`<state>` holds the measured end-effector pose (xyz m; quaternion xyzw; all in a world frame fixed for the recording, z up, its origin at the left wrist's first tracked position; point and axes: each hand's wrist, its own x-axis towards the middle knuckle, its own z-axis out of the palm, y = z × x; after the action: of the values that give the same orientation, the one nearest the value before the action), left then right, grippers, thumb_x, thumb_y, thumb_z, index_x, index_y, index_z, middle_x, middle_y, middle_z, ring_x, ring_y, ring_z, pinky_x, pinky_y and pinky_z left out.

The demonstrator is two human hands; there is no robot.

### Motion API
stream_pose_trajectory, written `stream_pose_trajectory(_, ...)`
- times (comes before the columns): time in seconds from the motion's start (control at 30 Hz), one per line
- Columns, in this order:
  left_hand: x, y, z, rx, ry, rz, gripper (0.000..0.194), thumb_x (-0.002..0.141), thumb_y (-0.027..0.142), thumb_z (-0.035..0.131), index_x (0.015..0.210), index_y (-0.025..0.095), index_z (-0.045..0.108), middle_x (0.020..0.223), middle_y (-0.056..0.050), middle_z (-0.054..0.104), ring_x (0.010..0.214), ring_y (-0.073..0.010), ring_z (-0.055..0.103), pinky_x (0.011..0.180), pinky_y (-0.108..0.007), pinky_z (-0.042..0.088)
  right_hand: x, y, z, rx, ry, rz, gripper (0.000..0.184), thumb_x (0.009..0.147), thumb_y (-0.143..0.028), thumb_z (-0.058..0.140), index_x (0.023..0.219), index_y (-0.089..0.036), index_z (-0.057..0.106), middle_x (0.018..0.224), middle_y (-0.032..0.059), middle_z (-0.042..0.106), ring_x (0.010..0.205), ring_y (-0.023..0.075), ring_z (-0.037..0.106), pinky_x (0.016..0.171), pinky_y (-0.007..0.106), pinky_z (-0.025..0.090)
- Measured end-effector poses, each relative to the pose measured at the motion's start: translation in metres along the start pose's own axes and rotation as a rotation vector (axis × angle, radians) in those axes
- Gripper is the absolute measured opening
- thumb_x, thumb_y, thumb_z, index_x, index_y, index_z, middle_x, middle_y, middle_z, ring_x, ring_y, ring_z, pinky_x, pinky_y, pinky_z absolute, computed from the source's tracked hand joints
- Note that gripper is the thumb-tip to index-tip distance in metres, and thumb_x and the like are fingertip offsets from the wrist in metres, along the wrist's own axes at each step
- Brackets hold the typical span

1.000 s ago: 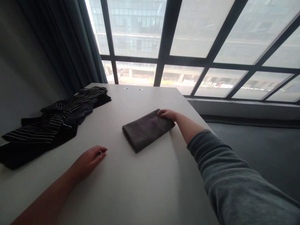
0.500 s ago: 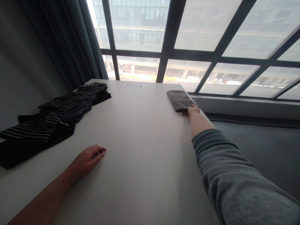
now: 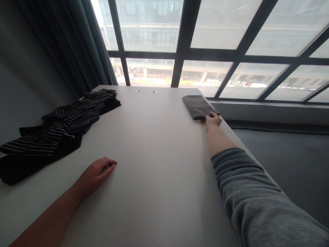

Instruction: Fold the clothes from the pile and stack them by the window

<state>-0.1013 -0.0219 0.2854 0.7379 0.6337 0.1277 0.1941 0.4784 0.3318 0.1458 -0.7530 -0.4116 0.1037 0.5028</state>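
Note:
A folded dark grey cloth (image 3: 197,105) lies at the far right corner of the white table (image 3: 159,161). My right hand (image 3: 213,120) reaches out to its near edge, fingers touching or pinching the fold; the grip itself is hard to make out. My left hand (image 3: 99,172) rests palm down on the table near me, fingers loosely curled, holding nothing.
A heap of black and white striped and dark garments (image 3: 59,127) covers the table's left side. Two small round caps (image 3: 146,91) sit near the far edge. A dark curtain (image 3: 69,48) hangs at left, large windows behind, and dark floor lies to the right.
My right hand has slid the folded cloth from the middle of the table out to the far right corner. My left hand has stayed where it was.

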Motion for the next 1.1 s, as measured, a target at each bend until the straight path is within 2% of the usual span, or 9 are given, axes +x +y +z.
stream_pose_trajectory(0.07, 0.001, 0.003, 0.002, 0.041, 0.019, 0.033, 0.043, 0.099, 0.053, 0.047, 0.113, 0.022, 0.073, 0.112, -0.009, 0.072, 0.105, -0.0258, 0.065, 0.096, -0.038, 0.051, -0.016, -0.005, -0.005, -0.158, -0.072, -0.07, 0.048, 0.084, -0.022, 0.064, 0.13, -0.012, 0.072, 0.157, 0.0187, 0.038, 0.135, 0.0296, 0.048, 0.123, 0.046, 0.033)
stream_pose_trajectory(0.13, 0.003, 0.009, 0.005, 0.101, 0.05, 0.06, 0.04, 0.098, 0.048, 0.048, 0.114, 0.022, 0.073, 0.117, -0.01, 0.07, 0.11, -0.0275, 0.063, 0.101, -0.041, 0.048, -0.035, -0.014, -0.009, -0.362, -0.22, -0.159, 0.054, 0.09, -0.023, 0.058, 0.143, -0.015, 0.065, 0.165, 0.0171, 0.031, 0.145, 0.0325, 0.039, 0.125, 0.047, 0.028)
stream_pose_trajectory(0.23, 0.004, 0.018, 0.011, 0.186, 0.077, 0.08, 0.039, 0.097, 0.042, 0.048, 0.121, 0.022, 0.072, 0.124, -0.012, 0.067, 0.115, -0.0284, 0.06, 0.104, -0.045, 0.046, -0.062, -0.028, -0.015, -0.56, -0.413, -0.208, 0.064, 0.096, -0.026, 0.051, 0.158, -0.01, 0.047, 0.165, 0.0218, 0.033, 0.144, 0.0345, 0.042, 0.121, 0.049, 0.033)
stream_pose_trajectory(0.37, 0.005, 0.034, 0.022, 0.278, 0.064, 0.089, 0.042, 0.099, 0.039, 0.046, 0.132, 0.024, 0.068, 0.135, -0.012, 0.064, 0.124, -0.0292, 0.058, 0.106, -0.046, 0.044, -0.092, -0.042, -0.031, -0.69, -0.552, -0.294, 0.058, 0.102, -0.033, 0.04, 0.154, -0.011, 0.053, 0.16, 0.0218, 0.044, 0.142, 0.0331, 0.045, 0.121, 0.049, 0.031)
stream_pose_trajectory(0.43, 0.01, 0.043, 0.029, 0.311, 0.049, 0.101, 0.045, 0.1, 0.039, 0.047, 0.139, 0.025, 0.064, 0.143, -0.011, 0.061, 0.13, -0.03, 0.055, 0.109, -0.048, 0.042, -0.109, -0.045, -0.04, -0.694, -0.576, -0.318, 0.057, 0.103, -0.035, 0.038, 0.152, -0.012, 0.055, 0.159, 0.0199, 0.046, 0.144, 0.0325, 0.042, 0.123, 0.05, 0.029)
stream_pose_trajectory(0.57, 0.029, 0.064, 0.045, 0.357, 0.015, 0.115, 0.052, 0.101, 0.043, 0.047, 0.149, 0.027, 0.058, 0.156, -0.01, 0.053, 0.142, -0.0307, 0.047, 0.116, -0.049, 0.036, -0.148, -0.051, -0.06, -0.707, -0.616, -0.354, 0.06, 0.104, -0.037, 0.036, 0.157, -0.012, 0.049, 0.166, 0.0181, 0.038, 0.151, 0.0323, 0.035, 0.125, 0.051, 0.025)
stream_pose_trajectory(0.73, 0.052, 0.082, 0.061, 0.377, -0.005, 0.081, 0.056, 0.102, 0.047, 0.044, 0.155, 0.028, 0.053, 0.163, -0.008, 0.046, 0.147, -0.0326, 0.042, 0.12, -0.051, 0.031, -0.198, -0.061, -0.088, -0.718, -0.677, -0.418, 0.06, 0.105, -0.039, 0.037, 0.159, -0.015, 0.047, 0.168, 0.0166, 0.036, 0.154, 0.0321, 0.033, 0.126, 0.049, 0.023)
stream_pose_trajectory(0.93, 0.049, 0.083, 0.064, 0.369, -0.003, 0.1, 0.057, 0.103, 0.044, 0.041, 0.156, 0.025, 0.051, 0.165, -0.009, 0.044, 0.151, -0.0303, 0.039, 0.123, -0.051, 0.031, -0.244, -0.077, -0.119, -0.727, -0.706, -0.482, 0.058, 0.106, -0.038, 0.037, 0.16, -0.018, 0.046, 0.168, 0.0148, 0.037, 0.154, 0.0305, 0.033, 0.126, 0.048, 0.025)
stream_pose_trajectory(1.1, 0.041, 0.075, 0.061, 0.363, -0.023, 0.14, 0.059, 0.103, 0.048, 0.041, 0.157, 0.025, 0.05, 0.167, -0.007, 0.042, 0.153, -0.0271, 0.039, 0.127, -0.044, 0.029, -0.269, -0.083, -0.136, -0.728, -0.716, -0.507, 0.058, 0.106, -0.036, 0.037, 0.16, -0.017, 0.047, 0.167, 0.0158, 0.037, 0.155, 0.0319, 0.034, 0.126, 0.05, 0.027)
